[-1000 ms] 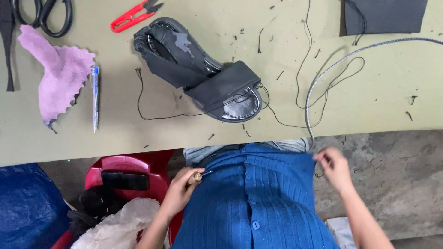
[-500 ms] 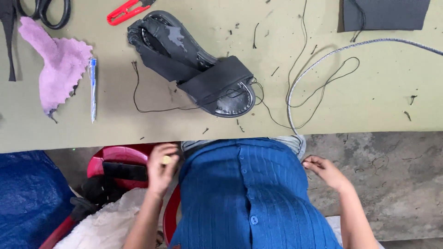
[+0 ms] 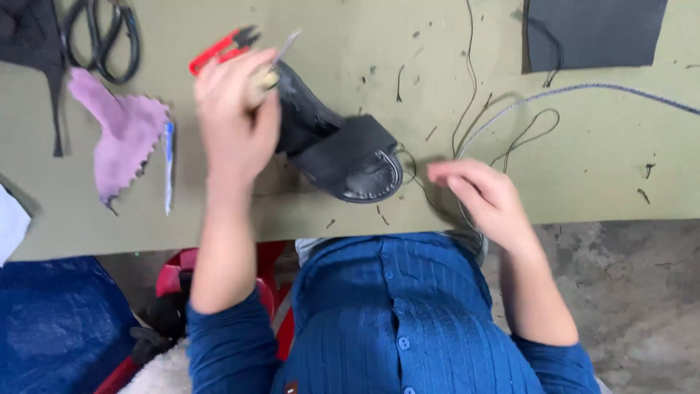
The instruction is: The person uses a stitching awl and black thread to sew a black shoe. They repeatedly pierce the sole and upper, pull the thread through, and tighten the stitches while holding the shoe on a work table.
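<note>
A black sandal (image 3: 343, 149) lies on the olive-green table (image 3: 598, 168), its toe toward me. My left hand (image 3: 233, 117) hovers over the sandal's heel end and grips a wooden-handled awl (image 3: 273, 62) with a thin metal tip pointing up and away. My right hand (image 3: 485, 197) rests on the table just right of the sandal, fingers spread, over a black thread (image 3: 467, 66) and a grey cord (image 3: 554, 95). Whether it pinches the thread I cannot tell.
Red-handled snips (image 3: 219, 47) lie behind my left hand. Black scissors (image 3: 102, 36), a pink fabric scrap (image 3: 120, 131) and a pen (image 3: 168, 168) sit at the left. A dark cloth piece (image 3: 594, 33) lies at the far right. A red stool (image 3: 182, 273) stands below the table edge.
Both hands rose from my lap to the table. The left hand now holds the awl above the sandal; the right hand moved beside the sandal's toe.
</note>
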